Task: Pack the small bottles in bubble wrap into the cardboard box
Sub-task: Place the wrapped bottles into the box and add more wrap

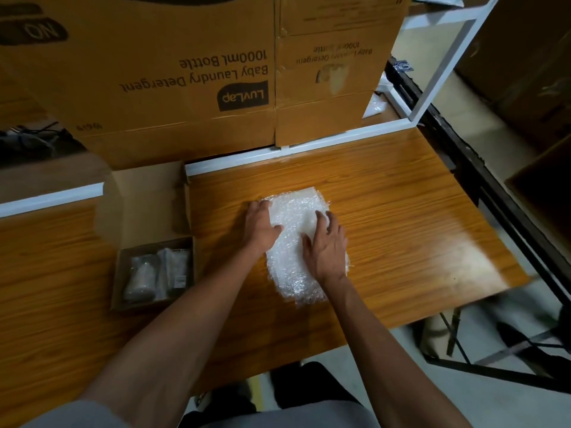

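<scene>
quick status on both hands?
Left hand: open, fingers pressing flat on the bubble wrap.
Right hand: open, fingers spread, resting on the same sheet.

Your left hand (262, 224) and right hand (326, 246) press flat on bubble wrap (298, 217); wrapped bottles (157, 273) lie in the cardboard box (122, 291) alongside.

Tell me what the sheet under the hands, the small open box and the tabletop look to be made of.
Sheet: clear plastic bubble wrap, glossy and blistered all over. Small open box: plain brown cardboard, matte, with folded flaps. Tabletop: wood-grain finish with a shiny glare, likely laminate rather than solid wood.
</scene>
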Motion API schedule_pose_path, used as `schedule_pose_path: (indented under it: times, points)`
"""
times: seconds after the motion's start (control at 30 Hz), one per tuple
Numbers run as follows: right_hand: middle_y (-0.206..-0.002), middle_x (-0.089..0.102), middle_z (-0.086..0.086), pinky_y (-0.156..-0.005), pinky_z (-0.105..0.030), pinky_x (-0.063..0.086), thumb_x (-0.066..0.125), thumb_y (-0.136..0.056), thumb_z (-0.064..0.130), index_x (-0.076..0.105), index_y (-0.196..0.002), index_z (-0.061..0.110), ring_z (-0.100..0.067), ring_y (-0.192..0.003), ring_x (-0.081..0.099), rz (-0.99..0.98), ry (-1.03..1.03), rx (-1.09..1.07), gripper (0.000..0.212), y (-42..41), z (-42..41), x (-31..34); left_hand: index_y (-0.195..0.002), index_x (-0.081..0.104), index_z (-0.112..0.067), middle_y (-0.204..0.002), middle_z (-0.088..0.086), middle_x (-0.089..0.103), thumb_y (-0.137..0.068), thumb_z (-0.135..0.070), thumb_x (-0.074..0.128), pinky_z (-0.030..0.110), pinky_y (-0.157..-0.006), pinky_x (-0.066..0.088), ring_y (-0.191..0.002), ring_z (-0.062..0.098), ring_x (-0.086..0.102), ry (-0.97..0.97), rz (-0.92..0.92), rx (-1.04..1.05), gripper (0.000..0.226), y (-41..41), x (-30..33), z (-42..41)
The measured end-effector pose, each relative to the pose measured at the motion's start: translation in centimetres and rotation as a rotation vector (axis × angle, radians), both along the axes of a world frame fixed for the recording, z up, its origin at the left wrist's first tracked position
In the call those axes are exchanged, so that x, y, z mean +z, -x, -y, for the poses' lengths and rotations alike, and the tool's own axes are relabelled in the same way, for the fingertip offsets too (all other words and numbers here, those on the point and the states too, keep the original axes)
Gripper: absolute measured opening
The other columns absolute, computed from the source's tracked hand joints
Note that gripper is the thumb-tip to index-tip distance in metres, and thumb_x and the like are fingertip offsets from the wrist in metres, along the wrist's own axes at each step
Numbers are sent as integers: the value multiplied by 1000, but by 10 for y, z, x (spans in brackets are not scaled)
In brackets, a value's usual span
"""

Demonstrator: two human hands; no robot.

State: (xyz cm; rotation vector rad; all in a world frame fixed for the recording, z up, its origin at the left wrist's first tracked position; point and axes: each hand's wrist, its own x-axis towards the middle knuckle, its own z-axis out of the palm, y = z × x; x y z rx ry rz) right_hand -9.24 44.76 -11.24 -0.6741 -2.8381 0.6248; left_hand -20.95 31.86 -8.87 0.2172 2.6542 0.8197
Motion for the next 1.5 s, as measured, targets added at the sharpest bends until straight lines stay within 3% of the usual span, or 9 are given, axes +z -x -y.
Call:
schedule_pose_path:
  times: [0.17, 0.4, 0.57, 0.77, 0.93, 1.07, 1.2, 1.3, 1.5]
  points:
    - [-126, 62, -24, -92, -49, 56, 85, -89, 26, 36, -153, 0, -39, -108, 64, 73, 268, -107, 84, 28, -21, 12, -153, 47, -19, -157, 4, 37, -93, -17, 80, 35, -118, 38, -147, 26, 36, -12, -28, 50, 68, -5, 5, 1]
    - [-88, 72, -1, -51, -7, 40, 87, -87, 29, 69, -109, 14, -17, -80, 68, 118, 603, -234, 32, 37, -45, 19, -152, 48, -23, -154, 1, 40, -92, -18, 81, 43, -116, 47, -139, 26, 47, -75, -40, 92, 69, -7, 2, 7]
    - [-88, 74, -1, -83, -38, 57, 83, -89, 16, 63, -84, 18, -19, -85, 69, -25, 911, -276, 20, 30, -44, 26, -147, 52, -22, -151, 3, 43, -96, -25, 77, 41, -112, 47, -135, 25, 49, -106, -96, 118, 57, -13, 10, 12]
    - [-114, 72, -3, -92, -41, 57, 67, -102, 11, 58, -107, 14, -22, -107, 67, -35, 1269, -111, 11, 16, -41, 66, -135, 58, -23, -127, -4, 62, -98, -54, 68, 39, -91, 55, -113, 21, 63, -355, -74, 231, 49, -27, 21, 26]
    - [-129, 67, -7, -88, -35, 56, 70, -99, 16, 59, -137, 9, -22, -116, 63, -25, 1319, 3, 40, 10, -29, 84, -145, 57, -18, -141, 1, 63, -96, -60, 66, 34, -100, 48, -123, 18, 59, -622, 222, 208, 65, -37, 43, 44]
    - [-103, 75, 9, -89, -37, 53, 67, -102, 12, 67, -120, 14, -17, -102, 64, -19, 1276, 111, 18, 10, -9, 104, -146, 55, -10, -139, -1, 62, -95, -27, 77, 31, -90, 52, -107, 9, 62, -780, 381, 199, 57, -44, 66, 66]
    - [-128, 73, -10, -92, -42, 54, 80, -94, 18, 53, -140, 10, -31, -120, 66, 14, 1186, 140, 54, 12, 16, 125, -149, 51, -16, -153, 10, 53, -87, -26, 86, 30, -82, 53, -119, 21, 64, -824, 334, 244, 72, -38, 80, 97]
    - [-124, 69, -27, -98, -55, 56, 87, -86, 13, 45, -136, 18, -41, -117, 68, 31, 1067, 122, 65, 15, 32, 135, -149, 47, -22, -160, 13, 42, -83, -27, 90, 32, -84, 59, -119, 24, 64, -799, 248, 250, 79, -33, 91, 121]
    - [-120, 71, -19, -91, -47, 63, 87, -84, 5, 41, -147, 15, -33, -108, 73, -48, 1042, 100, 79, 19, 71, 155, -160, 34, -24, -157, 10, 42, -83, -19, 91, 47, -99, 60, -125, 29, 59, -792, 167, 302, 97, -33, 118, 157]
